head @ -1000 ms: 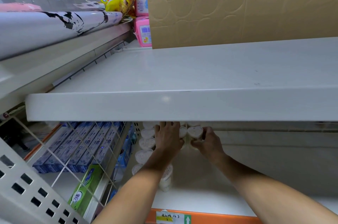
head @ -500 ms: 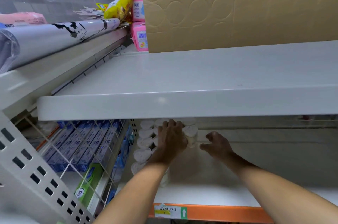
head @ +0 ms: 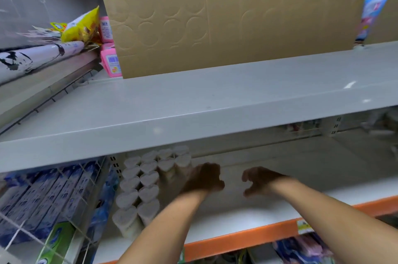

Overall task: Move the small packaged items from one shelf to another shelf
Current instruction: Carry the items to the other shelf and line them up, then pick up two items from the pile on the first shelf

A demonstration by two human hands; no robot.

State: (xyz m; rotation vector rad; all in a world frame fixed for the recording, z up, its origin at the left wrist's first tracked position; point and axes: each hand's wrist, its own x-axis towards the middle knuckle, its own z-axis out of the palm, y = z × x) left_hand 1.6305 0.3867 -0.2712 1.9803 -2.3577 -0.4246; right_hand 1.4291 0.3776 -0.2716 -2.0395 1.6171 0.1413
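Heart-topped packaged items [head: 141,186] stand in rows left of the fingers, both the left hand [head: 203,178] and right hand [head: 257,179] loosely curled and empty, further transfers apparently outstanding.

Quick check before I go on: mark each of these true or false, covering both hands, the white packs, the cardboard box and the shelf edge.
1. Both hands hold nothing. True: the left hand and right hand are bare, fingers loosely curled.
2. The white packs stand on the upper shelf. False: they stand on the lower shelf, at its left.
3. The cardboard box sits on the upper shelf. True.
4. The lower shelf's front edge is blue. False: it is orange.
5. The right hand touches the packs. False: it is apart, to their right.
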